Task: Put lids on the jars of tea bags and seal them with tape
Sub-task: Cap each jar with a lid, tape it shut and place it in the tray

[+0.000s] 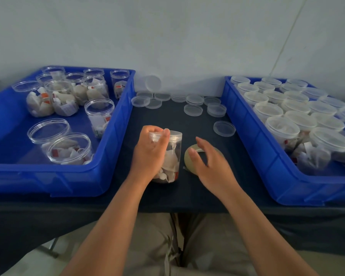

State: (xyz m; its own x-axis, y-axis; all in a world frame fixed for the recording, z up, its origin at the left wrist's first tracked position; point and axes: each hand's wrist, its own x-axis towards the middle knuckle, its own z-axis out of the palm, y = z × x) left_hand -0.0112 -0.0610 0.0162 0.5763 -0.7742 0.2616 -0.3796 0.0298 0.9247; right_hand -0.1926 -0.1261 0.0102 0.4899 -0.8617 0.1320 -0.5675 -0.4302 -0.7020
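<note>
A clear jar of tea bags [172, 160] stands upright on the dark table [167, 120] between two blue bins, with a clear lid [174, 135] on its top. My left hand [149, 152] grips the jar from the left, fingers curled round the lid's rim. Just right of the jar lies a roll of tan tape [188, 158]. My right hand [209, 164] hovers over the roll with fingers spread and relaxed; whether it touches the roll cannot be told.
The left blue bin [112, 148] holds several open jars of tea bags. The right blue bin [253, 140] is packed with lidded jars. Several loose clear lids [224, 128] lie on the table behind the jar, one leaning on the wall.
</note>
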